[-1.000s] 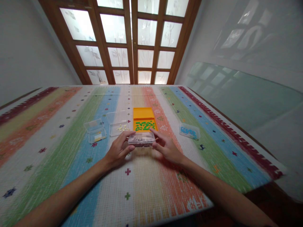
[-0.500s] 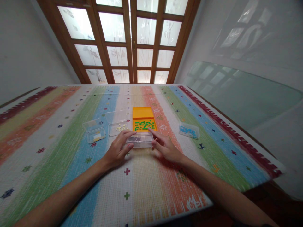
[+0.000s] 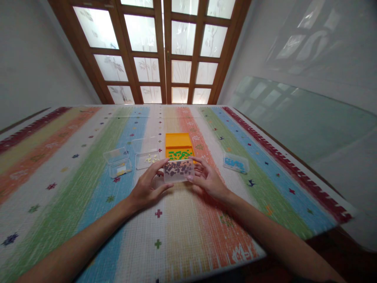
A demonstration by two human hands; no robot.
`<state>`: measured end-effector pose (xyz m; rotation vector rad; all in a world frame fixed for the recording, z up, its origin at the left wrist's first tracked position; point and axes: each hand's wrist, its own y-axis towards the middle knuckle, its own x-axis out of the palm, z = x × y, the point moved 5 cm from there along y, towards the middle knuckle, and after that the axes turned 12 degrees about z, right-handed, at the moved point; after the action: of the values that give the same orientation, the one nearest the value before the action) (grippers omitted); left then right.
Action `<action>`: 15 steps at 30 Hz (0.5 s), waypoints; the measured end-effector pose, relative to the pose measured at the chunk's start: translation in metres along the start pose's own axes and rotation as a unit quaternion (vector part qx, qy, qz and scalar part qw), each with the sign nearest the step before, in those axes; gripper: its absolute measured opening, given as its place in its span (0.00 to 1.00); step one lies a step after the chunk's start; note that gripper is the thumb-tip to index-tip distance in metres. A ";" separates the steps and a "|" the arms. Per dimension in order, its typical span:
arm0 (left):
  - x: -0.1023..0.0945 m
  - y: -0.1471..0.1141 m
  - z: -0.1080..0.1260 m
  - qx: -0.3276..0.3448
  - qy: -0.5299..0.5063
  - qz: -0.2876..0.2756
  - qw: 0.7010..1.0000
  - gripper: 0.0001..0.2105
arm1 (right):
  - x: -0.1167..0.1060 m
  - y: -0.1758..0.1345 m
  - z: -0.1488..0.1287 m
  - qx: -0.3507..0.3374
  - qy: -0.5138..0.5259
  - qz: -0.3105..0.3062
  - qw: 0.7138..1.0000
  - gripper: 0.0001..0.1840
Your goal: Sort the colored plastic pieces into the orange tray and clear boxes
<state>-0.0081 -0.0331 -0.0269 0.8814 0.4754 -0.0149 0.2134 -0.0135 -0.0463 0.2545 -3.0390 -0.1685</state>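
Observation:
Between my two hands is a clear plastic box [image 3: 179,171] with many small dark brown pieces inside. It is tilted so that its broad face is toward me. My left hand [image 3: 150,181] grips its left edge, fingers at the top and thumb at the bottom corner. At the right edge, my right hand [image 3: 207,179] holds it between thumb and fingers. Just behind it lies an open yellow-orange case [image 3: 178,140], its lid back, with small green pieces [image 3: 179,154] in it. The held box hides the case's near edge.
Left of the yellow case sits an open clear box [image 3: 138,162] with pale yellow pieces. Farther left, another open clear box [image 3: 112,172] holds a few yellow and white bits. A clear box [image 3: 235,162] of blue pieces lies to the right. A striped cloth [image 3: 182,228] covers the table.
The clear box has been tipped up from nearly level, so its broad face and the brown pieces now show. Both hands have stayed at its sides, shifting their fingers slightly.

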 end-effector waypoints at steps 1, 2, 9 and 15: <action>0.000 -0.001 0.000 0.006 0.008 -0.001 1.000 0.33 | 0.000 0.000 0.000 0.001 0.001 -0.005 1.000 0.36; 0.000 -0.001 0.000 0.012 0.016 -0.003 1.000 0.33 | -0.001 0.000 0.000 0.004 0.004 -0.010 1.000 0.36; -0.001 -0.003 0.001 0.020 0.050 -0.017 0.998 0.35 | -0.003 0.001 -0.002 0.003 -0.007 -0.040 0.999 0.37; -0.001 -0.002 0.001 0.013 0.041 -0.036 0.998 0.34 | -0.009 0.000 -0.031 -0.191 -0.228 -0.045 0.954 0.40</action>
<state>-0.0085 -0.0356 -0.0276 0.8929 0.5855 -0.0519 0.2253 -0.0150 -0.0166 0.3636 -3.3391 -0.9321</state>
